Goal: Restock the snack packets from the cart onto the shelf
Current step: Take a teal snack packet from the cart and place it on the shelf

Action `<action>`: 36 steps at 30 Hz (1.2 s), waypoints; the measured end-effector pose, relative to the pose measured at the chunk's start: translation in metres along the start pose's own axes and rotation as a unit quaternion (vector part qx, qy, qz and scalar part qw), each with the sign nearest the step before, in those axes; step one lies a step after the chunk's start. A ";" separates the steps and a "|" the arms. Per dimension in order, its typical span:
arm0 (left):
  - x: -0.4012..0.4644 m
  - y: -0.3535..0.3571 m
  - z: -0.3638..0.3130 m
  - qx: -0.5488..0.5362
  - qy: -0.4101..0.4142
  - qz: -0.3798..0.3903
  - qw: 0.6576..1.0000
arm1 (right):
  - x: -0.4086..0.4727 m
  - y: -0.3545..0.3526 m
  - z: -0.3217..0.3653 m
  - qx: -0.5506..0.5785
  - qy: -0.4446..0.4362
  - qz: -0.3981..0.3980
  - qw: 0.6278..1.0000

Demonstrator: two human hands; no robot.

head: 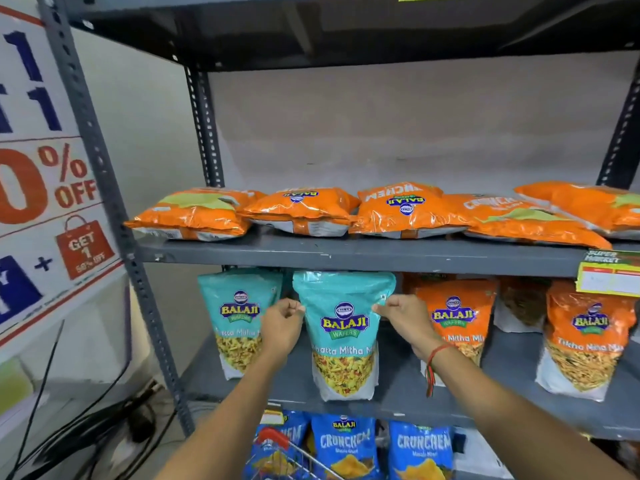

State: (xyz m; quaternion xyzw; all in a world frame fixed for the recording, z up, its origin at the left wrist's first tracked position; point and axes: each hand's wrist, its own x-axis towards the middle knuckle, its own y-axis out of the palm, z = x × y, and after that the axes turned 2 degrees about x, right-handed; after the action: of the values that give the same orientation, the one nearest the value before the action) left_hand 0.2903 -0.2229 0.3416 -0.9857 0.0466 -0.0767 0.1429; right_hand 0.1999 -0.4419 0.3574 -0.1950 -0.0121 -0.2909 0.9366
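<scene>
Head view shows the left hand (pixel 282 325) and right hand (pixel 403 318) pinching the upright teal packet (pixel 343 336) by its side edges on the middle shelf (pixel 391 386) (near its front lip), where an uneven release could tip it forward.

Glossy plastic teal packet (pixel 343 327) and crinkled orange packets (pixel 301 209) — on a matt grey metal shelf (pixel 346 254).

Middle shelf (pixel 512 358): open gap right of centre orange pouch (pixel 453 327), bare front edge. Teal pouches (pixel 239 320) crowd left. Upper shelf (pixel 346 254): flat orange packets (pixel 301 211), clear headroom above.
</scene>
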 end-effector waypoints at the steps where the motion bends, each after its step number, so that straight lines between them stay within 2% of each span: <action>1: 0.005 0.007 0.001 0.002 0.002 -0.002 1.000 | 0.007 0.001 -0.004 0.004 -0.001 -0.002 1.000; 7: 0.051 0.047 0.026 0.011 -0.012 0.003 1.000 | 0.049 0.001 -0.026 -0.002 0.007 -0.012 1.000; 12: 0.066 0.061 0.036 0.015 -0.006 0.004 1.000 | 0.066 0.007 -0.044 0.060 0.034 -0.012 0.998; 18: 0.076 0.075 0.053 -0.002 0.028 0.045 0.999 | 0.067 0.014 -0.064 0.165 0.057 -0.018 0.984; 20: 0.067 0.077 0.050 -0.024 0.028 0.053 0.998 | 0.065 0.015 -0.075 0.187 0.032 0.017 0.982; 22: 0.057 0.080 0.060 -0.060 -0.011 0.084 0.995 | 0.062 0.019 -0.098 0.187 0.030 0.079 0.979; 25: 0.037 0.086 0.091 -0.055 -0.080 0.148 0.984 | 0.053 0.026 -0.138 0.154 0.091 0.155 0.972; 28: 0.021 0.095 0.118 -0.041 -0.108 0.190 0.975 | 0.046 0.038 -0.171 0.135 0.147 0.207 0.958; 32: 0.018 0.104 0.145 -0.047 -0.101 0.155 0.982 | 0.043 0.057 -0.184 0.121 0.152 0.231 0.953; 36: 0.020 0.104 0.143 -0.041 -0.092 0.135 0.986 | 0.043 0.071 -0.188 0.123 0.140 0.203 0.961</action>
State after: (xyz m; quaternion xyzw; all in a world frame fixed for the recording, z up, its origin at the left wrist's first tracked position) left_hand 0.3262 -0.2855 0.1783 -0.9782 0.1686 0.0366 0.1152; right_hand 0.2579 -0.4816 0.1646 -0.0343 0.1237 -0.1152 0.9850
